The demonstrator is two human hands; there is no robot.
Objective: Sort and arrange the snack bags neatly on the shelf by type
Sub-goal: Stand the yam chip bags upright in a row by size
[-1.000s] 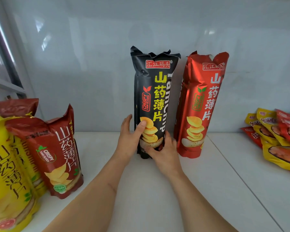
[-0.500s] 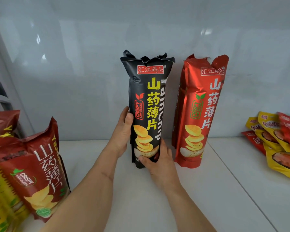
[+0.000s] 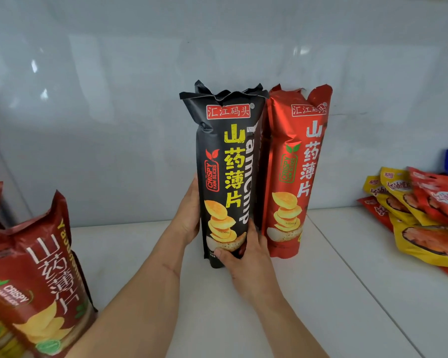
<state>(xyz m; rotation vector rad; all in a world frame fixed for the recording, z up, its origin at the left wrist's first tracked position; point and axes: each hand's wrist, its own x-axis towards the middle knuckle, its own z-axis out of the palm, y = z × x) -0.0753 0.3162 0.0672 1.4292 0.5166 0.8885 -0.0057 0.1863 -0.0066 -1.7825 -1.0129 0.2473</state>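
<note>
Nearest, at the lower left edge, a dark red bag (image 3: 40, 288) leans, printed "CRISPY YAM SLICES" beside white Chinese characters. Bare white shelf (image 3: 321, 293) surface lies open between it and the two forearms, and again to the right of the right forearm as far as a seam line running diagonally.

The right hand (image 3: 246, 264) grips the base of the black bag (image 3: 225, 174): thumb across the lower front, fingers (image 3: 251, 228) curled round its right edge. The left hand (image 3: 189, 215) lies against the left side of the black bag; its fingers pass behind the bag, so their curl cannot be told.

The black bag stands upright at centre. It reads "CRISPY YAM SLICES" in a red frame, with yellow Chinese characters and a red brand tag at the top. Just beside it on the right, touching or nearly so, stands a red bag (image 3: 292, 171) with the same layout.

At the right edge lies a pile of flat yellow and red packets (image 3: 419, 215), well apart from the red bag. A glossy pale wall (image 3: 114, 112) closes the rear.
</note>
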